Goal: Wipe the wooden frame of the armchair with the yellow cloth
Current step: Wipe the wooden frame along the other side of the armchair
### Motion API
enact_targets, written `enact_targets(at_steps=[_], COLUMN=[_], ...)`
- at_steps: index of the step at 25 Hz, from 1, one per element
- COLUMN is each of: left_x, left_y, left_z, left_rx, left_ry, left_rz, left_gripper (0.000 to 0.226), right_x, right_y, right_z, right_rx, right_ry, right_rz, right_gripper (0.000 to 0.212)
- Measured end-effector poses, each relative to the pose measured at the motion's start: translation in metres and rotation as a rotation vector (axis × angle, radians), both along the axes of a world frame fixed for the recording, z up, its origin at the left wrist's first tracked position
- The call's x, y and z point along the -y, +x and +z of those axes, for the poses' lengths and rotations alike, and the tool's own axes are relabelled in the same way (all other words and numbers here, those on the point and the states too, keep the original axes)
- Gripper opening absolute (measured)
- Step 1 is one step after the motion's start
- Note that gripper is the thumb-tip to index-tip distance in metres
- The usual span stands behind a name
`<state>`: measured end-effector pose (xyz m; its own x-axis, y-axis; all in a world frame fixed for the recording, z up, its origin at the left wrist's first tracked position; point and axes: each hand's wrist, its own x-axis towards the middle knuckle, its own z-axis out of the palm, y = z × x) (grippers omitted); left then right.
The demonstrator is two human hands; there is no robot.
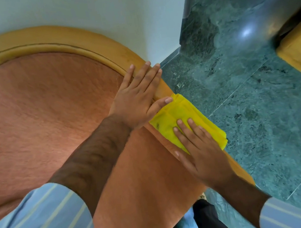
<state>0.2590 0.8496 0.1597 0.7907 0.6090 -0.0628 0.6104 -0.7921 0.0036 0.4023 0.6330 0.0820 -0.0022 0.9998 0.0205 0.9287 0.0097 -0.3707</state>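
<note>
Two hands are on the chair as I look down: my right hand [202, 153] lies flat, fingers spread, pressing the folded yellow cloth [186, 117] onto the right side rail of the wooden frame [28, 40], not clenching it, while my left hand [140, 96] rests open and flat on the same rail just above, its thumb touching the cloth's upper edge and holding nothing. The cloth sits where the curved top of the frame turns down into the side, overhanging the rail toward the green marble floor [258, 100]. Dark smudges on the cloth suggest some wiping is done, though I cannot tell which stretches. I judge the job mid-way: the long arch around the orange upholstery [41, 112] looks left to do.
</note>
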Motion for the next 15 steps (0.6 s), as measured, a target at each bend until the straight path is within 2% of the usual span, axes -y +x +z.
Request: enact_targets(at_steps=[2, 4, 5, 6, 8, 9, 11, 13, 15], left_x=[0.004, 0.019, 0.03, 0.043, 0.068, 0.076, 0.084, 0.083, 0.082], left_y=[0.0, -0.008, -0.014, -0.021, -0.026, -0.026, -0.02, -0.014, -0.008], left_z=[0.004, 0.003, -0.001, -0.005, -0.013, -0.018, -0.027, -0.036, -0.038], left_rx=[0.12, 0.432, 0.596, 0.703, 0.741, 0.72, 0.669, 0.61, 0.633], left_ry=[-0.099, -0.155, -0.147, -0.179, -0.404, -0.548, -0.786, -0.844, -0.849], left_rz=[0.052, 0.174, 0.279, 0.419, 0.706, 0.82, 0.951, 0.95, 0.952], left_gripper=[0.086, 0.075, 0.063, 0.052, 0.043, 0.044, 0.048, 0.053, 0.052], right_x=[0.004, 0.004, 0.004, 0.003, 0.0, -0.003, -0.008, -0.014, -0.018], right_y=[0.002, 0.016, 0.028, 0.043, 0.07, 0.079, 0.089, 0.091, 0.089], right_z=[0.008, 0.02, 0.025, 0.03, 0.037, 0.039, 0.04, 0.045, 0.048], right_rx=[-0.125, -0.284, -0.375, -0.489, -0.678, -0.738, -0.777, -0.699, -0.586], right_ry=[-0.002, 0.019, 0.001, -0.077, -0.359, -0.496, -0.623, -0.605, -0.576], right_rz=[0.008, -0.079, -0.204, -0.368, -0.612, -0.619, -0.563, -0.527, -0.496], right_gripper=[0.063, 0.07, 0.076, 0.086, 0.104, 0.1, 0.071, 0.051, 0.042])
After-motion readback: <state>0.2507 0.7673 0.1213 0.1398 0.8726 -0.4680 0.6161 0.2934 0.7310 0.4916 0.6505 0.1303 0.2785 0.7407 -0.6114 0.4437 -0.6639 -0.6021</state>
